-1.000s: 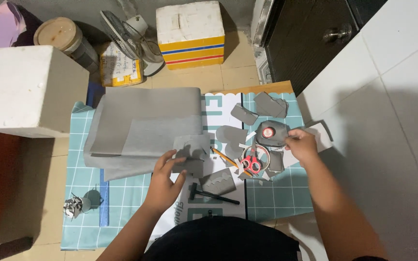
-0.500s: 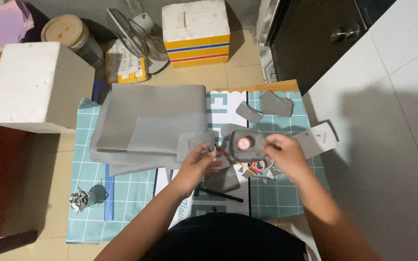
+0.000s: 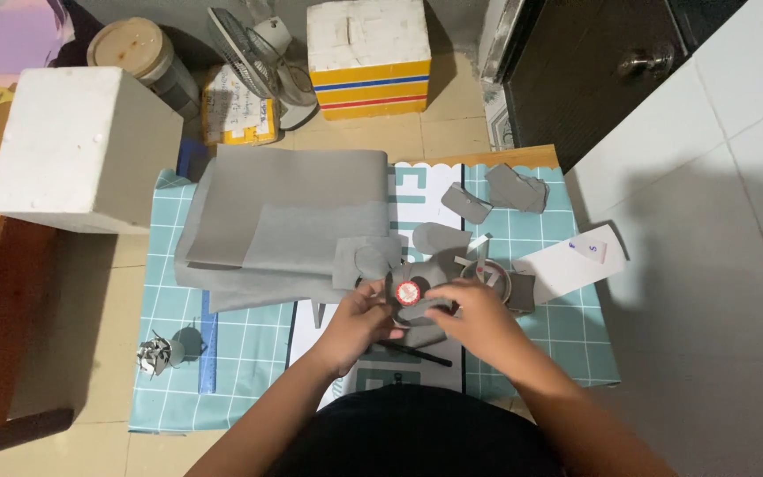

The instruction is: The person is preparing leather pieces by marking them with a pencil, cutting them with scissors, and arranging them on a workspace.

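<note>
Well left of our fingers, two white foam boxes stand out: one plain block [image 3: 81,146] on the wooden table, and one with yellow, blue and red stripes [image 3: 369,55] farther back on the floor. One small crumpled bit of foil [image 3: 154,352] lies on the teal gridded cutting mat [image 3: 231,353], down to the left of our left hand [image 3: 352,322]. Just beyond that hand's fingertips sits one stack of smooth grey foam sheets [image 3: 289,221], broad and rectangular, with soft rounded folds.

Our left fingers curl narrowly around the edge of a small round disc with a red centre [image 3: 409,291], and our right hand [image 3: 474,314] pinches the same disc from the other side, so both hands hold it between them above a curved grey cutout [image 3: 426,311]. One thin black pen [image 3: 417,354] lies just beneath our fingers.

Beyond the right fingertips, three loose grey foam scraps [image 3: 516,187] rest on the mat, irregular in outline. Right of them lies one pale paper slip [image 3: 571,263], flat and angular.
</note>
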